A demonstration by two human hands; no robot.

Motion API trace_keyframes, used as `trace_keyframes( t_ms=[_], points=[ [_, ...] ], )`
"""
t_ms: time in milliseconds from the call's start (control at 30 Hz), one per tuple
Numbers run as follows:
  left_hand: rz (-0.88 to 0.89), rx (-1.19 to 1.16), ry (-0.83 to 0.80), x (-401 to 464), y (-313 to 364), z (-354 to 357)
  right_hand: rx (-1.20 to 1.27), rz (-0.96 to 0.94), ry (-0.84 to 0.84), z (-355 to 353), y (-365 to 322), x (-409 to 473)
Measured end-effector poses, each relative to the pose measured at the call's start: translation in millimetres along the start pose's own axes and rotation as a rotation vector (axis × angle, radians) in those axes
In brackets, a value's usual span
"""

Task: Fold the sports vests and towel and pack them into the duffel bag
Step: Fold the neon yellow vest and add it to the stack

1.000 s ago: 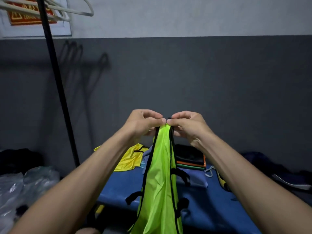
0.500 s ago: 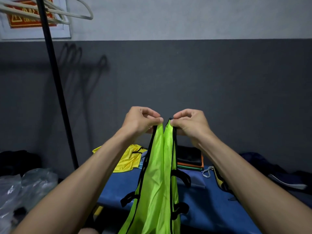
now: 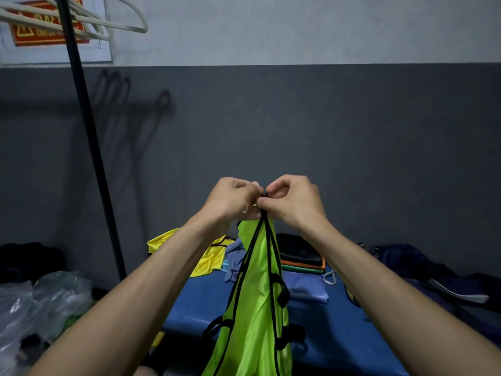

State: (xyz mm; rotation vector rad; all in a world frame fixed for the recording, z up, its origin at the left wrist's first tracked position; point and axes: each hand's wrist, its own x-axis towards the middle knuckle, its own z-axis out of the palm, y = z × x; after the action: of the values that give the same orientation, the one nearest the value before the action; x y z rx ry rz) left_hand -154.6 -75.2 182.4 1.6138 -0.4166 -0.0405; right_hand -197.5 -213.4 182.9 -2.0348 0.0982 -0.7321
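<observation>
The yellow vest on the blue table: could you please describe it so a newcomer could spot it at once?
Start at the blue table before the grey wall. At its far left corner lies the yellow vest, crumpled and unfolded, unlike the lime-green vest hanging from both hands.

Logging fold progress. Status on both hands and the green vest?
Left hand and right hand both pinching top of green vest, together. Vest hangs above blue mat. Nothing in the way.

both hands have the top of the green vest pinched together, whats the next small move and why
Probably lower the neon green black-trimmed vest onto the blue padded surface: the left hand and right hand pinch its top edges together while it hangs unfolded in the air.
</observation>
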Motion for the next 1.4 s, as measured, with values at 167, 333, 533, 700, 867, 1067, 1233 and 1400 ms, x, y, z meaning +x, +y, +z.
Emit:
trace_keyframes(
  t_ms=[167, 333, 533, 700, 867, 1067, 1233, 1400],
  points=[
    [-0.131, -0.327, -0.121, -11, 6, 0, -0.083, -0.058, 0.049, -8, 8, 3],
    [0.066, -0.254, -0.131, -19, -6, -2, -0.073, -0.079, 0.065, -21, 14, 9],
    [0.777, 0.664, 0.089, -24, -48, -24, 0.079, -0.12, -0.065, -55, 18, 24],
    [0.864, 0.843, 0.087, -29, -74, -14, 0.119, -0.168, -0.127, -60, 19, 24],
    [0.81, 0.791, 0.065, -38, -81, -6, 0.148, -0.193, -0.164, -61, 18, 23],
    [0.809, 1.028, -0.008, -24, -83, -21, 0.163, -0.219, -0.154, -64, 22, 27],
    [0.83, 1.218, -0.094, 1, -17, -64, 0.194, -0.141, -0.139, -74, 45, 27],
    [0.749, 1.335, -0.397, 4, 84, -66, 0.418, 0.051, -0.245, -70, 56, 28]
  ],
)
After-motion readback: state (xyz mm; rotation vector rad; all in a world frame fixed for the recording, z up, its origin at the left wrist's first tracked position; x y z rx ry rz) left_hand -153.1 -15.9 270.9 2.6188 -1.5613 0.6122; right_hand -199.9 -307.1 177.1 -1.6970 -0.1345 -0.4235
